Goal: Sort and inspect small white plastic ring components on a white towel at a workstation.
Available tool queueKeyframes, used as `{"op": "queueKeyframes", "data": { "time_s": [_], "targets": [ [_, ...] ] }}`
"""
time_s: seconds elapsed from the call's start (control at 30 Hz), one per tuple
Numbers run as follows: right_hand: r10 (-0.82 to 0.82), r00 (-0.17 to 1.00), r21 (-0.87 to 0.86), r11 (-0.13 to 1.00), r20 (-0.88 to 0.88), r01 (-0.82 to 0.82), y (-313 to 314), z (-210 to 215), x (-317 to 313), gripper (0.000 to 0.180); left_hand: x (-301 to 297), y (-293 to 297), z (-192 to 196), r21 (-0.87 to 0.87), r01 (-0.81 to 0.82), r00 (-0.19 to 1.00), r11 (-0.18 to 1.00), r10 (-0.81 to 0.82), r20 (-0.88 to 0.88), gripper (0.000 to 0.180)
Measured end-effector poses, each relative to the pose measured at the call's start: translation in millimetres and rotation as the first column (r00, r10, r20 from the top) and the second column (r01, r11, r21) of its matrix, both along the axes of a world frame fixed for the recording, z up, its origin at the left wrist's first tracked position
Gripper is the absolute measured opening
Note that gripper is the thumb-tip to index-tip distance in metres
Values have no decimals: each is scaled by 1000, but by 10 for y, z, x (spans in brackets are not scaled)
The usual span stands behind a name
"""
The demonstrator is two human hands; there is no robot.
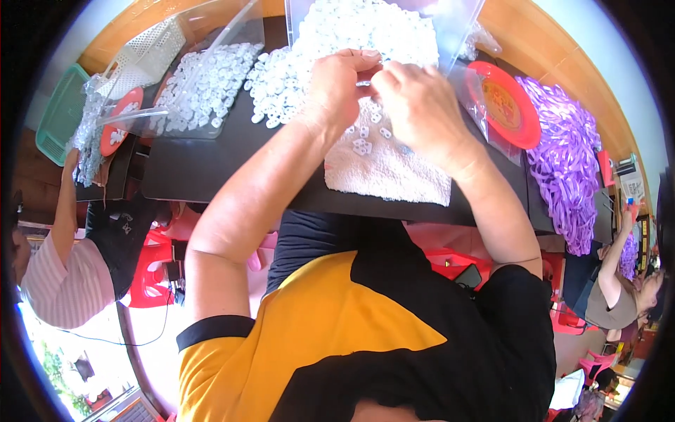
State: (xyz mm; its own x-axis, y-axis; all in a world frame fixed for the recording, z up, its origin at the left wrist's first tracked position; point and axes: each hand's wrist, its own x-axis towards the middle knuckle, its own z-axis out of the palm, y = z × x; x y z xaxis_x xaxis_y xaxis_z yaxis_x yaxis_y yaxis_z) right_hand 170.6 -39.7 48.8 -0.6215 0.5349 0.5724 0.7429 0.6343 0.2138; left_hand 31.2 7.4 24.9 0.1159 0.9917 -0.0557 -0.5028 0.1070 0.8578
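Note:
My left hand (341, 86) and my right hand (415, 102) meet over the near edge of a heap of small white plastic pieces (365, 28). On my left hand the thumb and fingers are pinched together. The fingers of my right hand curl in against them, slightly blurred. Whatever lies between the fingertips is hidden or too small to name. Beneath the hands a pale towel (394, 176) is spread on the dark table (204, 158). Several loose white pieces (362, 146) rest on it, each with small holes.
A clear bin (211, 130) of white pieces stands to the left, near a white basket (144, 53) and a green tray (60, 116). At right are a red plate (508, 105) and a pile of purple ribbons (566, 162). Other people sit at both sides.

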Motion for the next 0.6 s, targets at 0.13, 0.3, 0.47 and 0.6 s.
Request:
{"op": "queueKeyframes", "data": {
  "time_s": [0.13,0.3,0.47,0.6],
  "targets": [
    [52,996,-31,998,-66,-54,-1,-47,-124,11,62,57,-168,-57,129,943,990,-105,316,9],
    [95,859,-298,914,-503,-275,10,-199,-144,7,34,23,-172,-101,149,925,984,-102,365,11],
    [-53,736,-514,750,-675,-417,45,-313,-77,11,50,-37,-131,-139,48,970,989,-13,244,8],
    [-177,560,-482,745,-810,-462,32,-149,69,8,62,-74,-91,-3,-34,991,999,34,130,6]
  ]
}}
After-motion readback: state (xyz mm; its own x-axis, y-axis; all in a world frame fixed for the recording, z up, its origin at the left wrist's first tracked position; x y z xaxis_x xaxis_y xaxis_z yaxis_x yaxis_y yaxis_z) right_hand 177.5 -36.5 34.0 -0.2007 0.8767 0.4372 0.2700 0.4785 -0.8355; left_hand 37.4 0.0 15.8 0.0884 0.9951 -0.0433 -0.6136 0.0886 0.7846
